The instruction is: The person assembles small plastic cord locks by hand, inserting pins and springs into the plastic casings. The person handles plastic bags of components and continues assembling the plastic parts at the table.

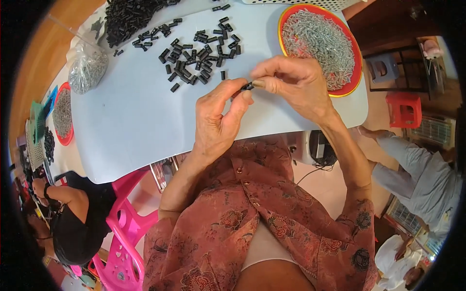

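Observation:
Over the pale table, my left hand [218, 114] is closed, pinching a small black plastic piece [248, 87] between thumb and fingertips. My right hand [297, 87] meets it from the other side, its thumb and forefinger pressed together at the end of the piece. Whatever lies between those right fingertips is too small to make out. One loose black piece [223, 75] lies just beyond my hands. Farther off is a scattered group of similar black pieces [187, 62]. Beside my right hand stands a round red tray [357, 60] with a yellow rim, heaped with small silvery screws [318, 41].
A big heap of black pieces [131, 22] covers the table's far left. Near it sits a clear plastic bag [88, 70] of metal parts. A pink plastic chair [124, 242] and a person in black [75, 223] are at left; a person in grey [417, 169] is at right.

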A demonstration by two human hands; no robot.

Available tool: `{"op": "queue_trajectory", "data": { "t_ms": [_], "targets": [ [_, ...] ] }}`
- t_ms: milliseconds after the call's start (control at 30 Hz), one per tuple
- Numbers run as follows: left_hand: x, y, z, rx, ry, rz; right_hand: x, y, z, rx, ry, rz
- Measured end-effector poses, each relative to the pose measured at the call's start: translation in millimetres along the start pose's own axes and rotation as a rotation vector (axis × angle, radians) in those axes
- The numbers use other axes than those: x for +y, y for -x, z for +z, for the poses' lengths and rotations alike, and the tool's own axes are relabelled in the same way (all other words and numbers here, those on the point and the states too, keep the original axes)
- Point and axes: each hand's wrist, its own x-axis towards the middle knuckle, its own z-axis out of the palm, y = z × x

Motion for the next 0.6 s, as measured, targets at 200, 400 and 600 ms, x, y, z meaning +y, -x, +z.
{"op": "queue_trajectory", "data": {
  "t_ms": [200, 400, 600],
  "targets": [
    [4.1, 3.3, -1.8, -0.049, 0.007, -0.035, 9.1, 11.8, 12.7, 0.109, -0.146, 0.095],
    [6.4, 9.2, -4.2, -0.075, -0.062, -0.004, 18.6, 16.0, 22.3, 0.096, -0.25, 0.068],
    [1.9, 12.3, -3.3, -0.088, 0.194, -0.115, 30.4, 20.3, 30.4, 0.109, -0.429, 0.142]
  ]
}}
